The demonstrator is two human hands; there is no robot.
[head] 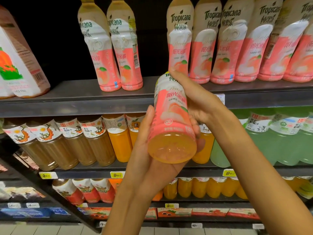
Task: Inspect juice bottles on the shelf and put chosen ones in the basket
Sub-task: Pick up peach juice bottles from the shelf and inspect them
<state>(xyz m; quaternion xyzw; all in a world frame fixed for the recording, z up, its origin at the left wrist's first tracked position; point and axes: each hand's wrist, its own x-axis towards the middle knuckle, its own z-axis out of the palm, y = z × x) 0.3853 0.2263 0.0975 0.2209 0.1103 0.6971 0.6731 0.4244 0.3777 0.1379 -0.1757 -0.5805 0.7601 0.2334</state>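
Note:
A pink-labelled peach juice bottle (171, 119) is held in front of the shelves, tilted with its orange base toward me and its top pointing away. My left hand (145, 150) cups it from below and the left, the thumb lying along the label. My right hand (199, 100) grips its upper part from the right, fingers wrapped behind it. More of the same peach bottles (199, 48) stand in a row on the top shelf (84, 99). No basket is in view.
Two more peach bottles (111, 48) stand left of a gap on the top shelf, and large cartons (18, 56) sit at far left. Below are brown, orange (120, 141) and pale green (271, 141) juice bottles, with yellow price tags (116, 175) on shelf edges.

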